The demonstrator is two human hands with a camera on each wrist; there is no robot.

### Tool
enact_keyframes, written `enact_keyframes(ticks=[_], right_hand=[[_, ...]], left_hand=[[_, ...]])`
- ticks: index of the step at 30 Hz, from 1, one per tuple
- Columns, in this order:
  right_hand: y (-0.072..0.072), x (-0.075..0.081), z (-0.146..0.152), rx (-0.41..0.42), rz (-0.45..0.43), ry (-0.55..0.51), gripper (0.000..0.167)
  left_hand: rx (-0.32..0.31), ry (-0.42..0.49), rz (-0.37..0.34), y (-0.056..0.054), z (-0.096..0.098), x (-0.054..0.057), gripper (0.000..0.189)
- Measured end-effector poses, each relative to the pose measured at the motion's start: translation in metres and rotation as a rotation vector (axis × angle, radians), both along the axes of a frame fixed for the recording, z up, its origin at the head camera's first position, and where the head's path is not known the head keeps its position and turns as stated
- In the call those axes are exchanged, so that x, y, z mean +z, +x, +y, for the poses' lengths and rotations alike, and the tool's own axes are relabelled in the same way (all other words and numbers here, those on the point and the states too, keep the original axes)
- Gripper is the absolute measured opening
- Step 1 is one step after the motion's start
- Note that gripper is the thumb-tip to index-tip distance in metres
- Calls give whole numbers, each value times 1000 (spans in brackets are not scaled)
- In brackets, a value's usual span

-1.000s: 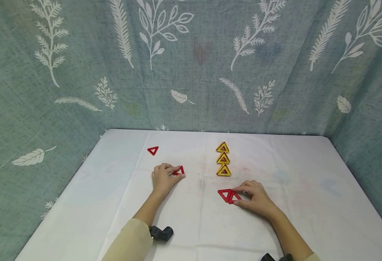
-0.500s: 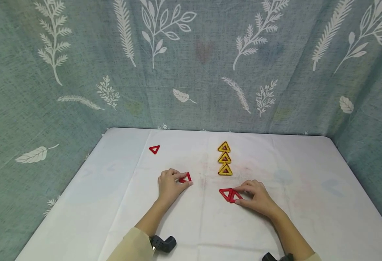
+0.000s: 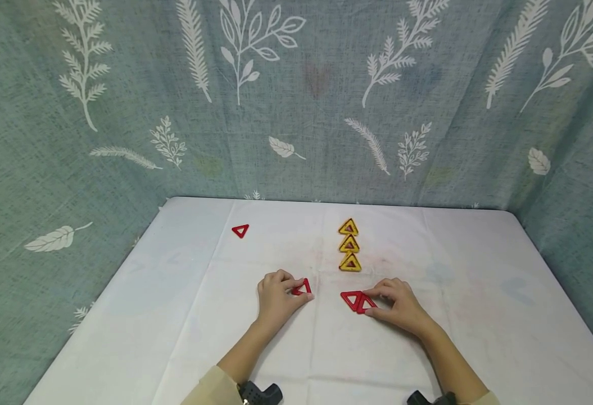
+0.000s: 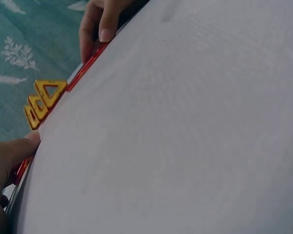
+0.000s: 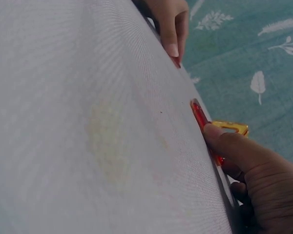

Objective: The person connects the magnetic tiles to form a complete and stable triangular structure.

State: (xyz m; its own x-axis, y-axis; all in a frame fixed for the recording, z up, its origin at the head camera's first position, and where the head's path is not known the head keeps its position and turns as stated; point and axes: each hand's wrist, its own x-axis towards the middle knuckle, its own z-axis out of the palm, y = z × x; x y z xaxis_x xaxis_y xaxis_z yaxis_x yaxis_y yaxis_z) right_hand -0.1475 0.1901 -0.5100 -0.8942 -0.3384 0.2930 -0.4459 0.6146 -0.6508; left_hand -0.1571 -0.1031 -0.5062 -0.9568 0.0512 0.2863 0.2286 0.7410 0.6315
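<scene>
My left hand (image 3: 278, 300) pinches a red triangular magnetic tile (image 3: 308, 286) between thumb and fingers, low over the white table. To its right, my right hand (image 3: 397, 304) holds one of two red triangular tiles (image 3: 350, 299) that lie side by side with their edges touching. A gap separates the left hand's tile from this pair. Behind the pair, three yellow triangular pieces (image 3: 349, 262) with reddish centres form a line running away from me. In the left wrist view their yellow triangles (image 4: 52, 92) rise from the table. The left hand's tile is mostly hidden there by the thumb (image 4: 33, 137).
A single red triangular tile (image 3: 240, 230) lies at the back left of the table. White cloth (image 3: 458, 349) covers the tabletop. A green leaf-patterned curtain (image 3: 296, 95) hangs behind and at both sides. Each wrist wears a black camera (image 3: 262, 393).
My left hand has moved right and toward me with its red tile, closer to the joined pair. The right hand keeps its hold in nearly the same place.
</scene>
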Motion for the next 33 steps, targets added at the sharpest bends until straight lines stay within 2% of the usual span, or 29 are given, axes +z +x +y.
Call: enact_keyframes(ticks=[10,16,21,27,33], right_hand=[[1,0,0,-6,17,-7,32],[4,-2,-2,-22,82,18,31],[7,-3,-5,-53,137,21,31],[11,-3,-10,-79,145,31,32],[12,-3,-12,-72,193,18,32]], left_hand=[[-48,-39,48,13,16,-1,39],[-76,-60,71,23,26,-1,39],[-68,-76,109,26,32,-3,38],[-63,-92,144,28,39,-3,40],[-60,-177,212,29,48,-6,42]])
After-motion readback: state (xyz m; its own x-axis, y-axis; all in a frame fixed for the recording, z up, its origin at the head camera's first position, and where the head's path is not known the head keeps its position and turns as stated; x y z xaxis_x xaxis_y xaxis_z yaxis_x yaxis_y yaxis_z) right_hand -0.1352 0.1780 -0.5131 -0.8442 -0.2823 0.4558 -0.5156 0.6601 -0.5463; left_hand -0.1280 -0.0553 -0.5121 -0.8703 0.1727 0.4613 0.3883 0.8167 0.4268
